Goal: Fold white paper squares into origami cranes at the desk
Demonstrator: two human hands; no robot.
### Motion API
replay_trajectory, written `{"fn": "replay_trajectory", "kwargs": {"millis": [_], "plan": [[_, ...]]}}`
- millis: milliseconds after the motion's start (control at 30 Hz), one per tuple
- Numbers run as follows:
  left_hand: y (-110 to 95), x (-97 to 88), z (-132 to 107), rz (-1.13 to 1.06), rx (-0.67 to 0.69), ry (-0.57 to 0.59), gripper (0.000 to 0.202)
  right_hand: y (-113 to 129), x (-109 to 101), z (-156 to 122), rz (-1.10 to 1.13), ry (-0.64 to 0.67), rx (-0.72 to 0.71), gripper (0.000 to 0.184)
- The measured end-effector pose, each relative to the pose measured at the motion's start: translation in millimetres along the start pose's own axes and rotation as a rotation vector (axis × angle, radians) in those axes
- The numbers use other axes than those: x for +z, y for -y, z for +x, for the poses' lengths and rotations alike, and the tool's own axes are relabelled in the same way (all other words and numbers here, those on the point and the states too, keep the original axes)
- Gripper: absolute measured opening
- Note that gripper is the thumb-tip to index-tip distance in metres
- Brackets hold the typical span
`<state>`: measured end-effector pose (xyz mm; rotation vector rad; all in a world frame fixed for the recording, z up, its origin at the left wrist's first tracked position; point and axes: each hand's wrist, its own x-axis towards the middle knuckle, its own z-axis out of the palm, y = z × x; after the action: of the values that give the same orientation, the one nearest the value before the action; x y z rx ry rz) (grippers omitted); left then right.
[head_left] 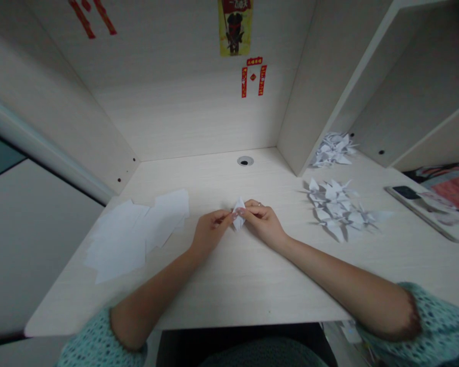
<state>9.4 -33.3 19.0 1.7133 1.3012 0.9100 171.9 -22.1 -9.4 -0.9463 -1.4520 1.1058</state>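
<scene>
Between my two hands, just above the desk's middle, is a small piece of folded white paper (239,205), diamond-shaped with pointed top and bottom. My left hand (211,227) pinches its left side between thumb and fingers. From the other side my right hand (264,222), with a ring on one finger, pinches it too, thumb on the front face. The fingertips cover part of the folds. To the right lies a group of folded white paper cranes (334,206). Flat white paper sheets (118,239) lie overlapping to the left.
A second heap of paper cranes (333,149) sits behind, beside the upright partition (309,102). A phone (430,211) lies at the right. The desk (229,285) has a round cable hole (245,161) near the back panel, which carries red stickers (253,77).
</scene>
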Motion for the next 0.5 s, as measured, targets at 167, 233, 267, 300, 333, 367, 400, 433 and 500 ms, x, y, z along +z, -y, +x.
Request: {"fn": "replay_trajectory", "kwargs": {"millis": [167,233,267,300,333,367,400,433,500], "plan": [[0.4,1.0,-1.1,0.013,-0.006,0.009,0.031,1.6,0.7,0.0,0.014,-0.013,0.001,0.024],[0.3,1.6,-1.0,0.012,-0.013,0.011,0.032,1.9,0.8,0.1,0.028,-0.051,0.030,0.022],[0.0,1.9,-1.0,0.011,-0.017,0.014,0.031,1.8,0.7,0.2,0.039,-0.081,0.052,0.022],[-0.2,2.0,-0.9,0.011,-0.020,0.018,0.031,1.9,0.6,0.3,0.050,-0.112,0.071,0.023],[-0.2,2.1,-0.8,0.013,-0.021,0.024,0.031,2.1,0.5,0.3,0.059,-0.136,0.086,0.024],[0.1,2.2,-0.7,0.019,-0.018,0.030,0.031,2.6,0.5,0.2,0.065,-0.148,0.096,0.025],[0.8,2.3,-0.7,0.025,-0.014,0.035,0.032,3.4,0.5,0.1,0.068,-0.152,0.102,0.026],[1.8,2.4,-0.7,0.032,-0.012,0.041,0.032,4.6,0.6,-0.1,0.069,-0.149,0.106,0.026],[4.4,2.9,-0.8,0.036,-0.011,0.057,0.033,7.3,0.9,-0.5,0.072,-0.138,0.110,0.027]]}}
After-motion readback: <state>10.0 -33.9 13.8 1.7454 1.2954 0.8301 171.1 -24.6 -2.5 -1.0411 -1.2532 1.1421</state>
